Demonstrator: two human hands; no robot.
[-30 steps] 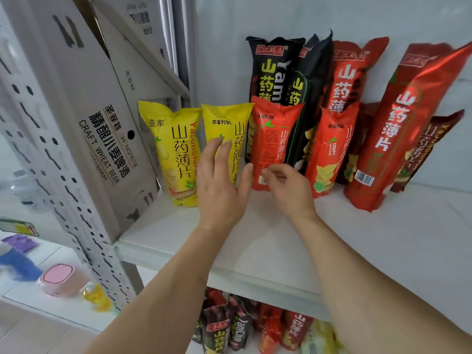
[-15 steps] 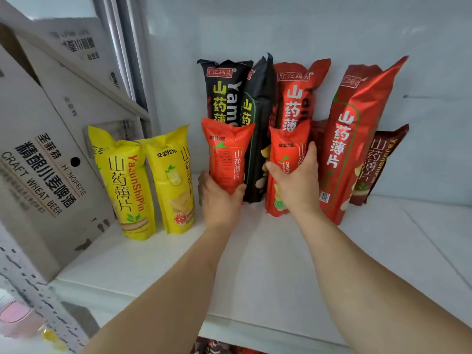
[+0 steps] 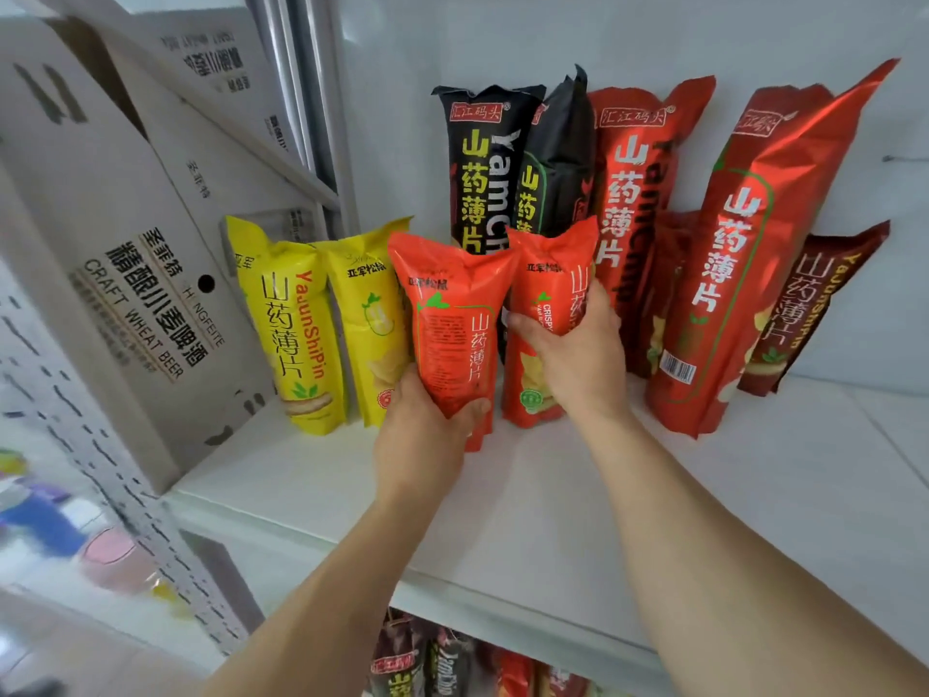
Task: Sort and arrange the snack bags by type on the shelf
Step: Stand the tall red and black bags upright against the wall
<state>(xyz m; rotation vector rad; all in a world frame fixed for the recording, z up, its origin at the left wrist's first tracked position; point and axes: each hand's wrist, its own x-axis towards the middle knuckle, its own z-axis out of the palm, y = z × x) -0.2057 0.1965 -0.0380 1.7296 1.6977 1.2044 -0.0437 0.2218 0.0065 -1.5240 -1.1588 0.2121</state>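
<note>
A white shelf [image 3: 578, 500] fills the view, smooth and flat, its front edge running from lower left up toward the right. At the far left, a perforated metal upright [image 3: 100, 445] stands beside a tilted cardboard box [image 3: 125, 254] printed "Craft Wheat Beer", which leans across the shelf's left end. Just beside the box stand two small yellow bags [image 3: 301, 334], glossy and pillow-shaped, side by side and upright. Next, the left hand [image 3: 427, 435] grips the bottom of a small orange bag [image 3: 452, 334], fingers curled round it, holding it in front of the yellow pair and slightly tilted. Beside it the right hand [image 3: 578, 354] wraps around the middle of a second orange bag [image 3: 548, 314], whose base rests on the shelf. Behind both stand two tall black bags [image 3: 482, 163] against the white back wall, then a tall red bag [image 3: 633, 193], a larger shiny red bag [image 3: 729, 274] leaning left, and a small dark red bag [image 3: 804, 314] at the right end. Right of that, and across the front half, the shelf surface lies bare. Below the front edge, more bags [image 3: 432, 666] show on a lower shelf.
</note>
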